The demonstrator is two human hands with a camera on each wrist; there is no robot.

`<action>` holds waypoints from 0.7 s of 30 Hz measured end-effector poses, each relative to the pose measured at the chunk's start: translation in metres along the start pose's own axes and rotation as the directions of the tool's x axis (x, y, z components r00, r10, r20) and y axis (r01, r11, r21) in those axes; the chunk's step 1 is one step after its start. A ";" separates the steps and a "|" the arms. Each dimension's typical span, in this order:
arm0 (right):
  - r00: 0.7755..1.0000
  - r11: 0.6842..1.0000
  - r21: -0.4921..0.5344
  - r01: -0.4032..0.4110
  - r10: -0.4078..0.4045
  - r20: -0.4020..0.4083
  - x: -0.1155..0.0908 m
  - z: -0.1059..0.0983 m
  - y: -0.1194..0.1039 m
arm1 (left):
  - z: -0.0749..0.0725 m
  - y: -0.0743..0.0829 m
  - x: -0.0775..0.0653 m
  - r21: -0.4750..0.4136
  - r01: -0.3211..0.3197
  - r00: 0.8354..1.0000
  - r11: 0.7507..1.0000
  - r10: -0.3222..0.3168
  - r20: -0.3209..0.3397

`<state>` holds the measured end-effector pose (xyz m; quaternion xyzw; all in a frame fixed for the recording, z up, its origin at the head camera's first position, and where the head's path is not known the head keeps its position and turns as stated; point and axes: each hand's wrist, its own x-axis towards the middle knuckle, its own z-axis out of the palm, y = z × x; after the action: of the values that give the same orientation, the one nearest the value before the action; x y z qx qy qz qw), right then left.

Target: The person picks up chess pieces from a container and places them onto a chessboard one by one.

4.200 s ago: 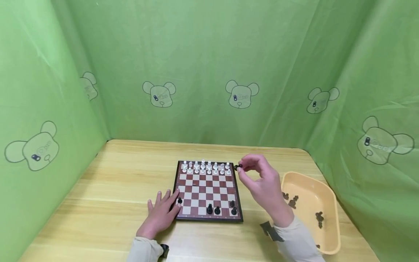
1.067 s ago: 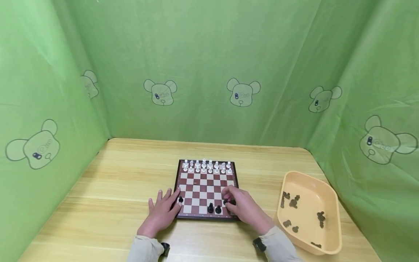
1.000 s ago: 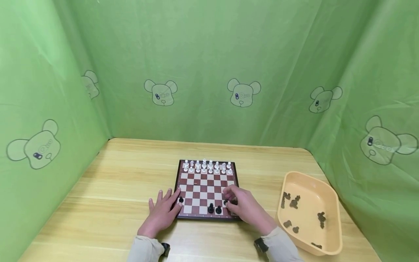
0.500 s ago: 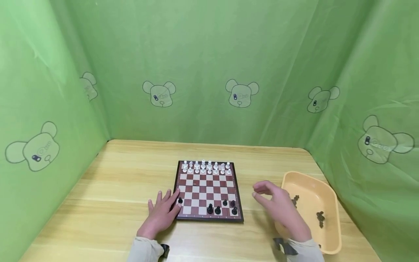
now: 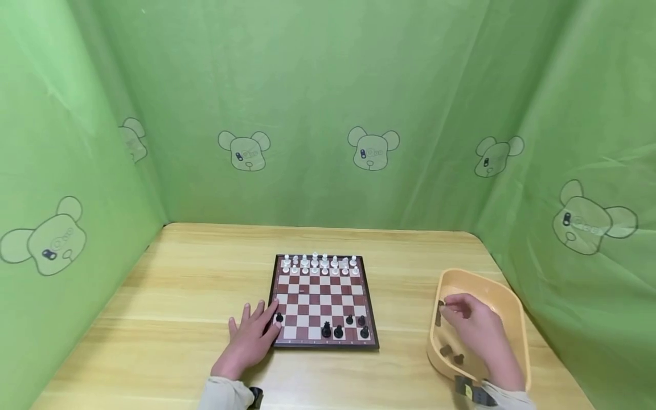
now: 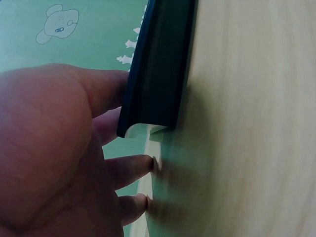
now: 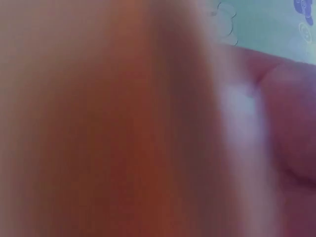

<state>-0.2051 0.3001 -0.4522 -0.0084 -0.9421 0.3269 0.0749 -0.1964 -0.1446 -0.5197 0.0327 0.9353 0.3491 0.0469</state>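
Right hand (image 5: 482,333) is down in the tan tray (image 5: 484,285) by a dark chess piece (image 5: 438,318); can't tell if it's pinching, and a weak grip could drop it. Left wrist: left hand (image 6: 54,143), fingers fairly straight, touches the board (image 6: 160,61); jolts might topple the white pieces (image 6: 124,59). Right wrist's mostly blur.

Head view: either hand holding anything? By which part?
Left hand: no grip, just touching the brown-white square chessboard's left edge. Right hand: cannot tell; it's at a dark chess piece in the peach plastic tray.
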 end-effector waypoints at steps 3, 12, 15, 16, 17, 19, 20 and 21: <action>0.988 0.997 -0.033 -0.067 0.071 0.140 0.001 -0.003 0.009 | -0.001 -0.001 -0.001 -0.005 0.006 1.000 1.000 -0.006 -0.002; 0.921 0.983 -0.101 -0.153 0.179 0.346 -0.002 0.003 0.024 | 0.001 -0.002 -0.001 -0.009 0.002 1.000 1.000 -0.002 -0.003; 0.916 0.983 -0.122 -0.136 0.172 0.363 -0.003 0.005 0.025 | 0.001 -0.002 0.000 -0.009 0.001 1.000 1.000 -0.001 -0.003; 0.917 0.983 -0.129 -0.131 0.169 0.361 -0.003 0.006 0.025 | 0.001 -0.001 0.000 -0.008 0.000 1.000 1.000 0.000 -0.003; 0.918 0.983 -0.129 -0.132 0.170 0.358 -0.004 0.007 0.025 | 0.001 -0.001 0.000 -0.008 -0.001 1.000 1.000 0.001 -0.003; 0.916 0.983 -0.127 -0.135 0.173 0.361 -0.004 0.009 0.026 | 0.000 0.000 0.000 -0.008 -0.003 1.000 1.000 0.003 -0.002; 0.916 0.983 -0.117 -0.145 0.178 0.360 -0.005 0.010 0.026 | 0.000 0.000 0.000 -0.007 -0.002 1.000 1.000 0.002 0.000; 0.915 0.983 -0.107 -0.149 0.179 0.363 -0.005 0.011 0.027 | 0.000 0.000 0.000 -0.006 -0.003 1.000 1.000 0.003 0.000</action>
<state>-0.2022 0.3143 -0.4779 -0.0283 -0.9470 0.2911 -0.1325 -0.1968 -0.1449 -0.5196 0.0337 0.9342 0.3521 0.0464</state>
